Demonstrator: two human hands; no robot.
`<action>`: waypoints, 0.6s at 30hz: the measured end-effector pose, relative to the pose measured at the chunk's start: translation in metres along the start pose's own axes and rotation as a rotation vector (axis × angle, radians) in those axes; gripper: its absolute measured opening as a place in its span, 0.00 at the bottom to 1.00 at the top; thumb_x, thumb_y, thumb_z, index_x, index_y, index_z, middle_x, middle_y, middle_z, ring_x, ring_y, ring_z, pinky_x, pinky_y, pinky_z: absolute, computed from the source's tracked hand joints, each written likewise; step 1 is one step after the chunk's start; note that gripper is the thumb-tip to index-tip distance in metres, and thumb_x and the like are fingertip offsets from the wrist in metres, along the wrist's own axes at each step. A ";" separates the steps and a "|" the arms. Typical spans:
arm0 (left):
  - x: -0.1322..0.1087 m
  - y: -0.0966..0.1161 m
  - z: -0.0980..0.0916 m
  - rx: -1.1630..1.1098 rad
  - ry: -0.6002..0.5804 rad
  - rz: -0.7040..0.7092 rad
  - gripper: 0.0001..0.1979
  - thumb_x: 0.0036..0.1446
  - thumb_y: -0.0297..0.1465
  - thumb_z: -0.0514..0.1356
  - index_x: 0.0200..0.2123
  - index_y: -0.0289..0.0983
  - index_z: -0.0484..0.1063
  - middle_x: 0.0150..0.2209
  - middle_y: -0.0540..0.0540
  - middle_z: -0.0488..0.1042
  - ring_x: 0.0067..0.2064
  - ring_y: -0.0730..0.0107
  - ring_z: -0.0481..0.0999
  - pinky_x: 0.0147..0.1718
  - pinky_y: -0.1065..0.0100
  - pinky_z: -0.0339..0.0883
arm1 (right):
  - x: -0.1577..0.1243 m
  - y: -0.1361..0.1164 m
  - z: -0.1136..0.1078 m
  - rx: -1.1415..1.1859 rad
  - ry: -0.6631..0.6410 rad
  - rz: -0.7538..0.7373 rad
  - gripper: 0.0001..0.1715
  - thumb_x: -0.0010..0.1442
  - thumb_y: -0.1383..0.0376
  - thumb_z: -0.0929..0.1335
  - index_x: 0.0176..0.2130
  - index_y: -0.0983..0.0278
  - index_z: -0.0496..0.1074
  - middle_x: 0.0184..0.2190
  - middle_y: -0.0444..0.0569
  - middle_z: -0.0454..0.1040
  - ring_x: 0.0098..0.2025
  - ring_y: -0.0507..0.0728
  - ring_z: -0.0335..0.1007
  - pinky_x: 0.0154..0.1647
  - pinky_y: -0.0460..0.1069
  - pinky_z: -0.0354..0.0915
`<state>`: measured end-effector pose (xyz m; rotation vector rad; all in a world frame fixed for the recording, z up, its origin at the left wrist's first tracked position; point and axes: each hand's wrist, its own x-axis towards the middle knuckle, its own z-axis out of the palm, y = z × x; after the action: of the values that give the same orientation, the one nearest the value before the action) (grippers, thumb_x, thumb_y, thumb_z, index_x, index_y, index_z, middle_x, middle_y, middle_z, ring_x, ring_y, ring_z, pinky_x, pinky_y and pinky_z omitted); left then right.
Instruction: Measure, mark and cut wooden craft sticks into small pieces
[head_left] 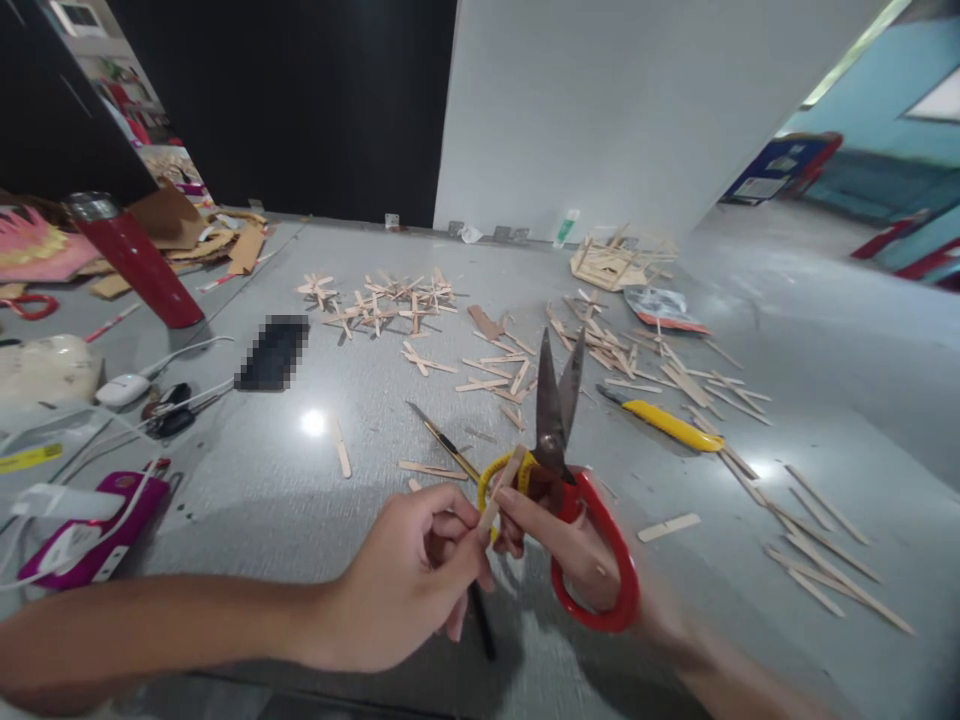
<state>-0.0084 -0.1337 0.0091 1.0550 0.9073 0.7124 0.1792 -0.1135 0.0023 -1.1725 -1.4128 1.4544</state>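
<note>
A wooden stick [501,492] is being pinched in the closed grip of the left hand [409,580], low at the centre of the view, with its upper end lying against the yellow handle loop of the scissors [559,420]. The scissors are being held by the right hand [570,555], its grip wrapped through the red loop, and the slightly parted blades are pointing to 12 o'clock. A yellow utility knife [671,425] is lying on the grey bench [262,500] at 2 o'clock from the hands. Loose sticks [382,300] are lying scattered from 10 to 3 o'clock.
</note>
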 end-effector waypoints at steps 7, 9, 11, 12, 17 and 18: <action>0.002 0.007 -0.004 0.089 0.069 0.059 0.12 0.64 0.36 0.62 0.32 0.37 0.63 0.27 0.51 0.75 0.16 0.83 0.66 0.15 0.79 0.58 | 0.004 0.014 -0.015 -0.055 -0.037 -0.015 0.20 0.67 0.48 0.72 0.40 0.62 0.72 0.27 0.43 0.74 0.26 0.52 0.70 0.30 0.49 0.70; 0.003 0.010 -0.006 0.095 0.064 0.057 0.12 0.65 0.36 0.61 0.32 0.37 0.63 0.27 0.51 0.75 0.16 0.83 0.66 0.16 0.80 0.58 | 0.006 0.012 -0.013 -0.015 -0.038 -0.038 0.22 0.67 0.46 0.71 0.37 0.62 0.72 0.26 0.43 0.73 0.25 0.52 0.70 0.30 0.49 0.70; 0.003 0.011 -0.006 0.094 0.032 0.046 0.12 0.65 0.36 0.61 0.32 0.38 0.62 0.26 0.51 0.75 0.16 0.83 0.66 0.16 0.80 0.58 | 0.007 0.008 -0.009 0.010 -0.025 -0.063 0.24 0.67 0.45 0.70 0.34 0.62 0.72 0.25 0.43 0.73 0.25 0.53 0.70 0.30 0.49 0.70; 0.003 0.010 -0.006 0.096 0.012 0.038 0.12 0.65 0.36 0.61 0.33 0.38 0.62 0.26 0.52 0.75 0.16 0.83 0.66 0.16 0.80 0.57 | 0.007 0.005 -0.007 0.014 -0.010 -0.076 0.25 0.67 0.45 0.70 0.32 0.62 0.72 0.24 0.44 0.73 0.25 0.53 0.71 0.30 0.49 0.70; 0.003 0.005 -0.006 0.142 -0.045 -0.010 0.10 0.64 0.34 0.61 0.33 0.38 0.62 0.25 0.53 0.74 0.16 0.81 0.65 0.15 0.78 0.58 | 0.007 -0.004 0.003 -0.019 0.042 -0.115 0.28 0.65 0.44 0.70 0.26 0.61 0.70 0.23 0.46 0.73 0.25 0.55 0.72 0.29 0.50 0.71; 0.004 0.005 -0.007 0.170 -0.041 -0.012 0.09 0.64 0.33 0.61 0.33 0.38 0.63 0.24 0.53 0.74 0.17 0.80 0.65 0.16 0.78 0.58 | 0.006 -0.004 0.004 -0.015 0.053 -0.111 0.28 0.65 0.43 0.70 0.25 0.60 0.69 0.22 0.45 0.72 0.24 0.54 0.71 0.28 0.50 0.71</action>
<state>-0.0128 -0.1262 0.0112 1.2093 0.9499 0.6093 0.1731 -0.1085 0.0060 -1.1153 -1.4313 1.3290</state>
